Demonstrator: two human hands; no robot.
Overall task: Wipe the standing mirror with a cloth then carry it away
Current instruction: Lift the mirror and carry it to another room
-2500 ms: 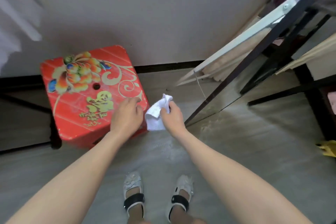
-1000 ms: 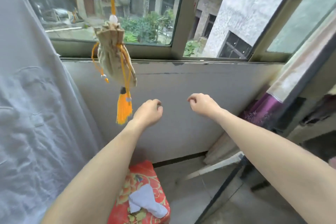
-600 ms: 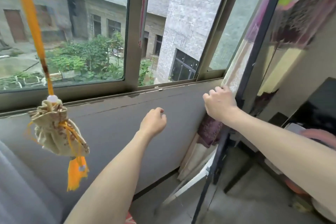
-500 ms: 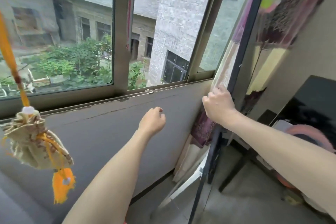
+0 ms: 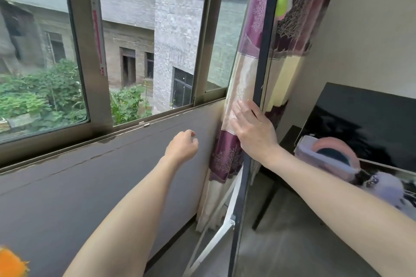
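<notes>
Head cam: we're at the standing mirror (image 5: 263, 56), which we see edge-on at right of centre, its dark frame running from the top of the view down to the floor, w/ the curtain (image 5: 238, 87) just behind it on the far side and a white support leg (image 5: 221, 234) slanting out low at its back. No cloth in view, so we judge wiping is over and the carry is next.

Risks, as we judge them: only one hand is on the frame and not clamped, so a lift now could let the mirror swing or tip; the curtain could snag on the frame; the leg could fold or drag; the dark table (image 5: 292, 139) just right is near enough to get knocked.

Right hand (image 5: 252, 130): fingers fairly straight, laid flat along the frame edge and curtain at mid-height, arm reaching in from lower right; whether the thumb hooks round the front we can't tell. Left hand (image 5: 181, 147): loosely curled, holding nothing, out in front of the grey wall (image 5: 90, 177) below the window (image 5: 126, 51), left of the mirror and not touching it.
</notes>
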